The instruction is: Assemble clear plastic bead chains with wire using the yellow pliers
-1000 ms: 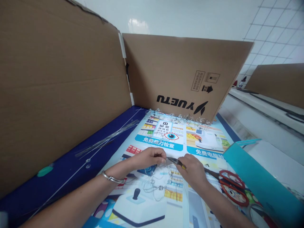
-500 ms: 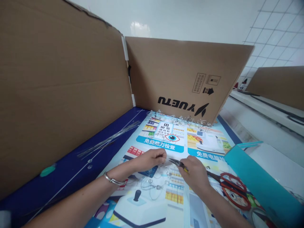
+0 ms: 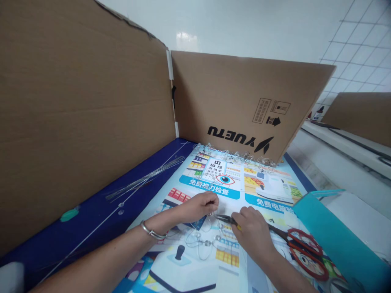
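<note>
My left hand, with a silver bangle at the wrist, is closed in a pinch on one end of a thin beaded wire. Clear round beads and thin loops of this wire hang below the fingers, over the printed sheet. My right hand is wrapped round needle-nose pliers with a bit of yellow on the handle. The pliers' tips point left and reach the wire just under my left fingertips. Whether the jaws grip the wire is too small to tell.
Red-handled scissors lie right of my right hand, beside a turquoise box. A bundle of straight wires rests on the blue cloth at left. Cardboard panels stand behind and left. Small wire pieces pile along the back panel's foot.
The pliers' tips have come closer to my left fingertips and now meet the wire there. The whole view has shifted slightly.
</note>
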A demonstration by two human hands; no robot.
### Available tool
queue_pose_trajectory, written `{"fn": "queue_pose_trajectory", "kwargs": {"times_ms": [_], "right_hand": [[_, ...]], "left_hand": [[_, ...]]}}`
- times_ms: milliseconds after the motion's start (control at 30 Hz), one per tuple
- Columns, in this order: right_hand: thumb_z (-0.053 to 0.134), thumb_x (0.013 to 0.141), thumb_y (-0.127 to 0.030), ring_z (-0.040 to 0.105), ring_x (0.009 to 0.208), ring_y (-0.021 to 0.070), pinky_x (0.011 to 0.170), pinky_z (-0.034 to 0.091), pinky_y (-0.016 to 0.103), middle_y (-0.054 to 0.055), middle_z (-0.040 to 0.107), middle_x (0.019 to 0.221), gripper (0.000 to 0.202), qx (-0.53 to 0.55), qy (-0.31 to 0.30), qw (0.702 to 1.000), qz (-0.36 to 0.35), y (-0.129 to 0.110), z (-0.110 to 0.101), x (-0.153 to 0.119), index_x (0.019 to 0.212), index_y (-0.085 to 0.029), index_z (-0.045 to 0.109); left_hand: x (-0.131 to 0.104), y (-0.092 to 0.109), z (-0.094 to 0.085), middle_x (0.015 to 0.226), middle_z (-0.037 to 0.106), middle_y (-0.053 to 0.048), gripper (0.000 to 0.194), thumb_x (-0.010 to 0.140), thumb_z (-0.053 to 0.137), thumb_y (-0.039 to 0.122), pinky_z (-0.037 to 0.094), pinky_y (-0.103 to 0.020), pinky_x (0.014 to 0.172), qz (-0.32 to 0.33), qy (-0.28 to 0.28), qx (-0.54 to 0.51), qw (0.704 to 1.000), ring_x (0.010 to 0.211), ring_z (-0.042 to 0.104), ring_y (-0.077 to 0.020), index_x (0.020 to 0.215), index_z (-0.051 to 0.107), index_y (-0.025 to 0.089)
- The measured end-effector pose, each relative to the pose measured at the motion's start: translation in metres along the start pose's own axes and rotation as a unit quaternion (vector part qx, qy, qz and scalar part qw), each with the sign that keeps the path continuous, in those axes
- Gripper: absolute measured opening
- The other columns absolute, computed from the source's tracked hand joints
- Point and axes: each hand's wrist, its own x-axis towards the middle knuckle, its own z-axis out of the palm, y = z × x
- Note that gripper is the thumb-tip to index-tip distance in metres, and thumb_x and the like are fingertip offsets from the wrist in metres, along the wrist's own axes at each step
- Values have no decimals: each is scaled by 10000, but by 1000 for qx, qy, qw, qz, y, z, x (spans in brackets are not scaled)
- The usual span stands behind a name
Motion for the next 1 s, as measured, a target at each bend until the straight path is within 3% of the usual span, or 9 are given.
{"fn": "queue_pose_trajectory", "kwargs": {"times_ms": [367, 600, 1000], "right_hand": [[569, 744, -245, 398, 757, 179, 671, 218, 315, 31, 509, 744, 34, -66, -40, 997, 3, -9, -10, 3, 732, -213, 571], [541, 770, -248, 410, 752, 181, 660, 217, 319, 37, 518, 748, 57, -82, -55, 995, 9, -12, -13, 3, 744, -212, 577], [523, 758, -179, 432, 763, 207, 649, 226, 342, 71, 522, 738, 71, -120, -69, 990, 10, -22, -18, 8, 739, -187, 592]], "left_hand": [[-3, 8, 1, 684, 451, 35, 130, 826, 380, 164, 315, -174, 577, -19, -11, -17, 1000, 636, 403, -81, 716, 449, 167], [-2, 8, 0, 697, 481, 33, 115, 818, 375, 175, 323, -182, 585, -33, -26, 32, 999, 640, 419, -90, 730, 450, 176], [-3, 7, -1, 745, 545, 12, 125, 838, 375, 183, 334, -209, 622, 7, -38, 122, 992, 690, 468, -123, 778, 485, 184]]}}
